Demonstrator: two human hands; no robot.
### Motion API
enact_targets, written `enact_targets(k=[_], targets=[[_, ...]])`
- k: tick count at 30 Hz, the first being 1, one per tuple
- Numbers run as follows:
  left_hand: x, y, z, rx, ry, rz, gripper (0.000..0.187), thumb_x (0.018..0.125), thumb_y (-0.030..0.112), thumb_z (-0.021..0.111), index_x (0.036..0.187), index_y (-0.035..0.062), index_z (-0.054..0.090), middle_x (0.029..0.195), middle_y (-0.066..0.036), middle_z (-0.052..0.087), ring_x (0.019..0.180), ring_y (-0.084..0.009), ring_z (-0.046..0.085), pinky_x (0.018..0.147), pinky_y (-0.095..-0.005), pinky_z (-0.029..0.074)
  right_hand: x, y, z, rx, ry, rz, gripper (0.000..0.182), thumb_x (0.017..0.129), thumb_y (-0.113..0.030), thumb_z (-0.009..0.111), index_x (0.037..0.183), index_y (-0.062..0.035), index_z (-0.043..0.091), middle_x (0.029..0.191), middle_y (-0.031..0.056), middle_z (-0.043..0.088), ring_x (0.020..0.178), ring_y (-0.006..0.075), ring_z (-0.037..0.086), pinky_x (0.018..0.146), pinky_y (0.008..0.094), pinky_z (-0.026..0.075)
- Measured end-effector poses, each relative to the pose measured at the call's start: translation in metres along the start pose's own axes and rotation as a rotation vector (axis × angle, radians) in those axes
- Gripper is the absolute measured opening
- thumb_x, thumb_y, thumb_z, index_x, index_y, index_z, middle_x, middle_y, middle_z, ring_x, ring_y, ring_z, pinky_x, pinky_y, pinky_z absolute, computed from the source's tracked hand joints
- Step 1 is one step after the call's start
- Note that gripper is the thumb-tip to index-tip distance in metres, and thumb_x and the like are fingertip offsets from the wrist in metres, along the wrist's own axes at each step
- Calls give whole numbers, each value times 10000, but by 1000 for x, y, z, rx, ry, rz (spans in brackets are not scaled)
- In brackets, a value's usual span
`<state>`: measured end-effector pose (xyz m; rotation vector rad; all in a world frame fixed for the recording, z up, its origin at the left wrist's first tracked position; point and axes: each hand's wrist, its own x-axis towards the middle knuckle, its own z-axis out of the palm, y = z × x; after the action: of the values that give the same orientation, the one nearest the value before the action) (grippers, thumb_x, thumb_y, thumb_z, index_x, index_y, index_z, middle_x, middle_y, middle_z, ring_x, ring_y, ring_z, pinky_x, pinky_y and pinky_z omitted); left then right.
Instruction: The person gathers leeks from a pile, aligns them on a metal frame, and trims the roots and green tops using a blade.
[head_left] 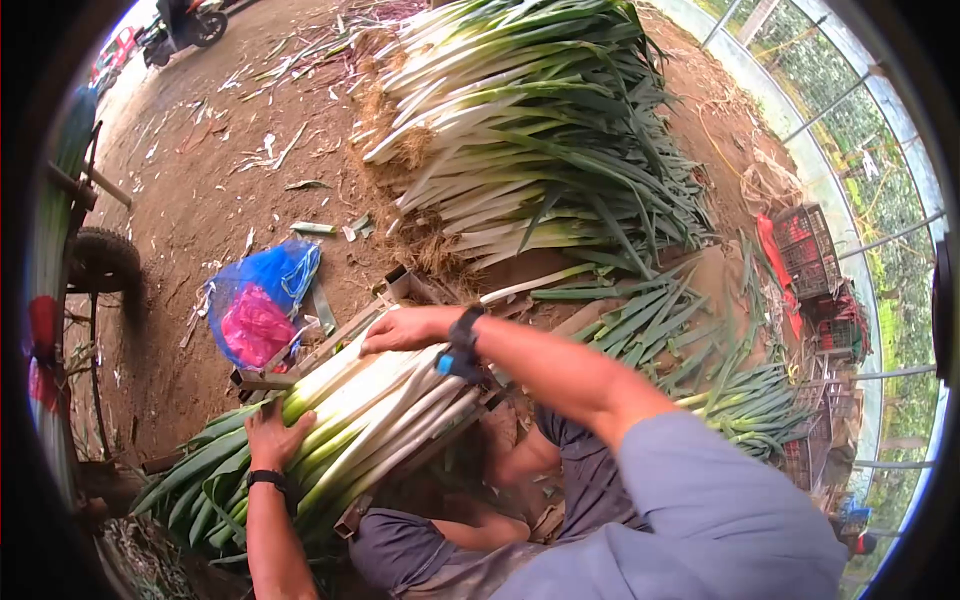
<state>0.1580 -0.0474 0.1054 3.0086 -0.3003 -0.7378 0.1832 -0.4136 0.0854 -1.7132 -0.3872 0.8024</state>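
Biggest thing in front of you is the heap of leeks (540,150) stacked on the dirt floor (200,190), white shanks pointing left, green tops fanning right toward the greenhouse wall (850,130). Bare earth lies open to the left of that heap, littered only with trimmings, so there's room on that side. On the right it's tighter: loose green leaves (650,310) spill down toward the red crates (805,250) along the wall.

Closer in, the bundle of leeks (370,410) lies diagonally across a wooden frame (330,345) just above your knees, white ends up toward the frame's far edge, green tops hanging off the near-left edge. Your right hand (405,328) lies flat, fingers spread, on the white ends at the top of the bundle, pressing rather than clasping. Your left hand (275,435) is wrapped round the bundle's lower side where white turns to green, fingers curled on the stalks, a dark watch on each wrist.

Just beyond the frame's left edge sits a blue plastic bag (265,290) with something pink inside, near the frame but apart from the bundle. Far left, a cart wheel (100,260) closes that edge.
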Motion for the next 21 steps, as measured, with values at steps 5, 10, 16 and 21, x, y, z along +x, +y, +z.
enact_targets(k=[5,10,16,21], targets=[[1,1,-2,5,-16,-31,976,824,739,567,1492,32,477,1420,-317,541,1370,-421,456,1189,-488,230,-110,14,-78,136,50,249,477,1060,-451,509,1094,-40,748,969,84,755,874,203,716,816,365,589],[3,-3,3,27,0,-32,937,827,701,598,1474,31,496,1405,-307,554,1349,-418,471,1182,-482,246,-126,176,-126,-106,308,717,331,933,-340,621,1003,-51,768,819,70,748,723,183,702,668,345,561],[2,-4,4,-12,68,-21,873,795,585,703,1450,37,522,1394,-264,568,1316,-406,479,1163,-479,270,-66,214,-158,-532,982,382,267,957,-184,533,1066,-21,715,986,192,732,934,365,711,846,441,565],[2,-7,7,12,65,-32,875,780,562,730,1456,51,516,1416,-231,559,1318,-397,473,1176,-483,259,-30,222,-206,-948,1176,410,340,877,-139,568,1194,-105,686,1182,167,681,1128,389,619,966,493,488]])
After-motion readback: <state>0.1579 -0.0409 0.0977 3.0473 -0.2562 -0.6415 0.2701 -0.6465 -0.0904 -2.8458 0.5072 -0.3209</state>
